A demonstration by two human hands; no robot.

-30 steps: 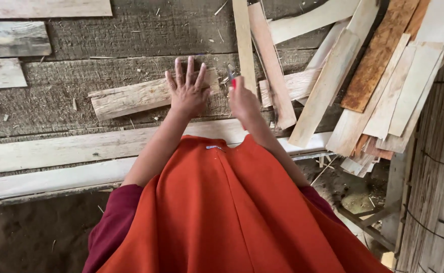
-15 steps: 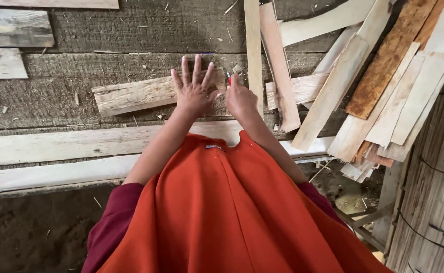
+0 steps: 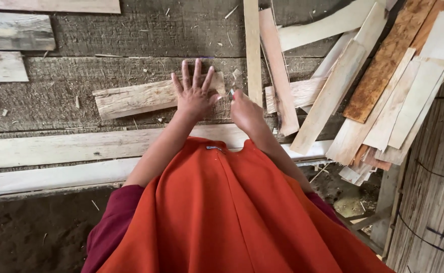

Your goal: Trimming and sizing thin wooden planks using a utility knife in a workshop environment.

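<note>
Left hand (image 3: 194,93) flat, fingers spread, pinning short split plank (image 3: 146,97) on the dark boards (image 3: 80,40). Right hand (image 3: 244,111) curled around small blade (image 3: 231,92) at plank's right end. Trimming step; next needs steady pressure.

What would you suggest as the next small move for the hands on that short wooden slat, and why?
Probably bring the right hand onto the short wooden slat. The left hand presses it flat with fingers spread, while the right hand, closed around something small, sits just past its end.
</note>
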